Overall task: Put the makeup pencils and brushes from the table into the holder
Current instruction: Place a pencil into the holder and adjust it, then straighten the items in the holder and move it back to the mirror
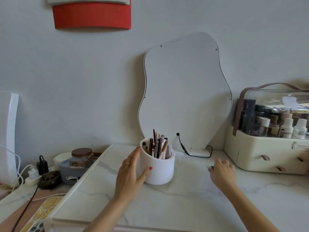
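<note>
Clutter, lower left of the frame: a brown-lidded jar [81, 157], chargers and cables lie beside the marble slab; none of it looks like a pencil or brush, so I judge it can be left alone.
Left hand [132, 171], centre left: open and cupped against the left side of the holder, thumb on its front wall, fingers curving round toward the back; it steadies the holder without lifting it.
Holder [158, 169], centre: a white round pot standing upright on the marble table [184, 206], just in front of the mirror [184, 91].
Pencils and brushes [158, 146], centre: all those visible stand bunched inside the holder, tips up and leaning a little; none lies loose on the bare part of the table that shows.
Stage, as I judge it: the filling looks done or nearly done, and the step in hand is settling the holder in place.
Doing it well: keep the cupped hand low on the wall and slide, not tilt, so the tall pencils stay in; keep clear of the mirror's black cable [184, 149] behind.
Right hand [222, 173], centre right: blurred, palm down, fingers loosely curled, near the tabletop; it appears to hold nothing, though a small dark item at the fingertips cannot be ruled out.
Organiser box [267, 156], right edge: cream, with bottles under a clear lid; near the right hand, not touched.
</note>
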